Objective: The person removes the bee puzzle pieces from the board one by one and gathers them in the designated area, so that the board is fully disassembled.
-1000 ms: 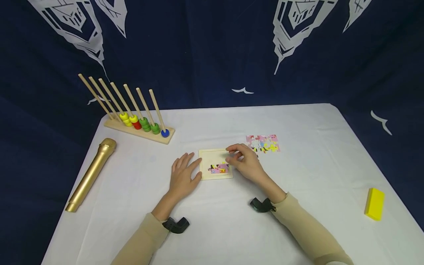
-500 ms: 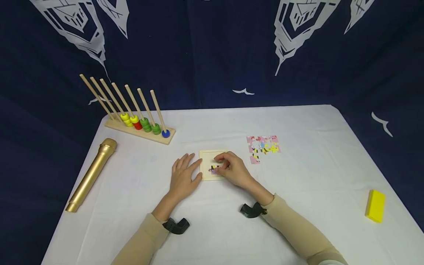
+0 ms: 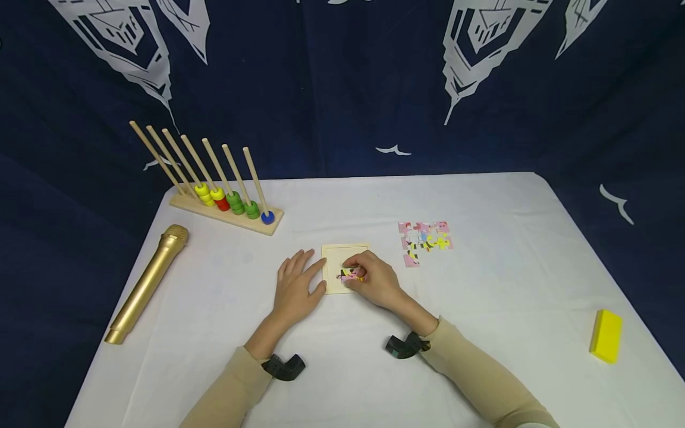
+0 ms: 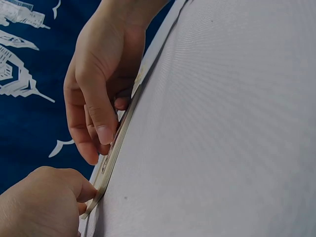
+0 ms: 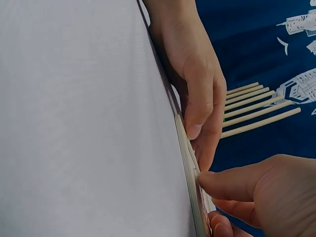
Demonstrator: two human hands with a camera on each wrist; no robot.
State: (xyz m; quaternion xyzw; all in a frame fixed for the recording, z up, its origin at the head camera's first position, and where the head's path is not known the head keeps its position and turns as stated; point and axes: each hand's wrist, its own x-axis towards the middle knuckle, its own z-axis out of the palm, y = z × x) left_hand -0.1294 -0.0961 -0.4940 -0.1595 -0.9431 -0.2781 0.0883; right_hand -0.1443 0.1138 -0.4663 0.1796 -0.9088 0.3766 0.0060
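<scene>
A shallow, pale wooden puzzle tray (image 3: 334,255) lies mid-table. My left hand (image 3: 295,286) rests flat at its left side, index finger and thumb spread and touching the edge. Over the tray's lower part, my right hand (image 3: 377,279) curls its thumb and fingers around a small pink, black and yellow puzzle piece (image 3: 350,274), and its fingertips partly hide it. In the left wrist view the right hand (image 4: 101,89) reaches down over the tray's thin edge (image 4: 116,148). Beyond the right hand lie several joined picture puzzle pieces (image 3: 425,233), mostly pink.
A wooden bead rack (image 3: 230,217) with tall pegs and coloured rings stands at the back left. A gold microphone (image 3: 147,285) lies near the left edge. On the right is a yellow block (image 3: 606,336). A dark patterned cloth (image 3: 342,89) hangs behind the white table.
My right hand has moved left and down over the tray, closing its fingers around the pieces there. The pink pieces beside it have come fully into view. My left hand has stayed put.
</scene>
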